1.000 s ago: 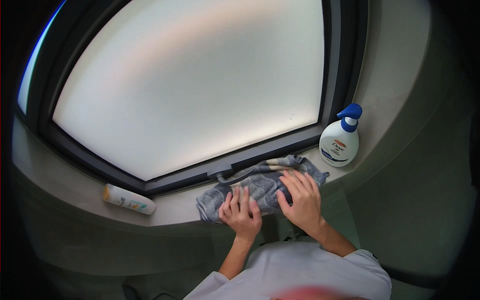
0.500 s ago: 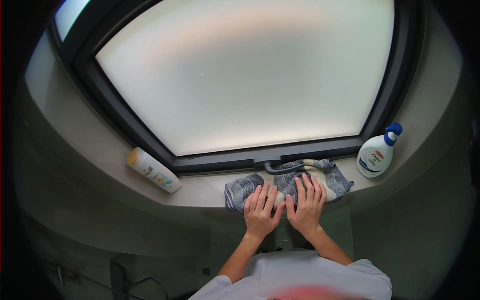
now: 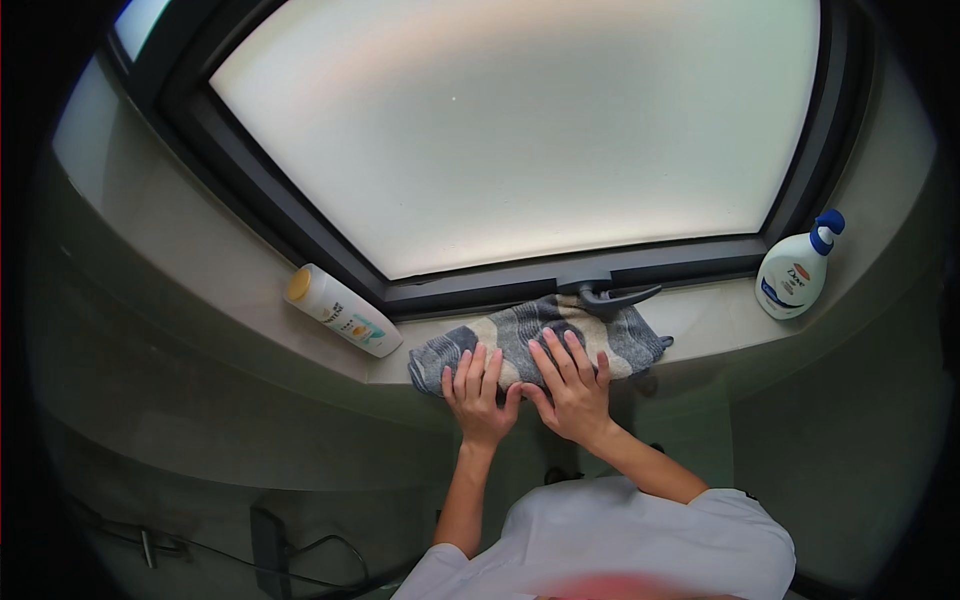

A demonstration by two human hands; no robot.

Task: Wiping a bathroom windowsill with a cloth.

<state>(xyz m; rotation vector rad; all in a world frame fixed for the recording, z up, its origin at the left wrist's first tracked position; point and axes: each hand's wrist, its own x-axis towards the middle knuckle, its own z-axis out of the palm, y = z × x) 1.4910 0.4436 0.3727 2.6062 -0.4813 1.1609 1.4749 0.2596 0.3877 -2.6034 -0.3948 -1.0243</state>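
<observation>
A folded grey, blue and cream patterned towel (image 3: 520,330) lies along the windowsill (image 3: 700,335), its near edge at the sill's front edge. Both my hands rest on it, fingers stretched out and palms down. My left hand (image 3: 482,400) presses on the towel's left half. Close beside it, thumbs nearly touching, my right hand (image 3: 577,392) is spread over the middle. The dark window handle (image 3: 625,298) reaches over the towel's far right part.
A white bottle with a yellow cap (image 3: 345,315) lies or leans just left of the towel. To the right is a white pump bottle with a blue top (image 3: 795,275). Behind stands a frosted window (image 3: 540,140) in a dark frame (image 3: 480,290). A hose (image 3: 335,545) hangs at lower left.
Both hands and the towel have slid left along the sill, closer to the yellow-capped bottle and away from the pump bottle. The whole view has shifted and tilted a little.
</observation>
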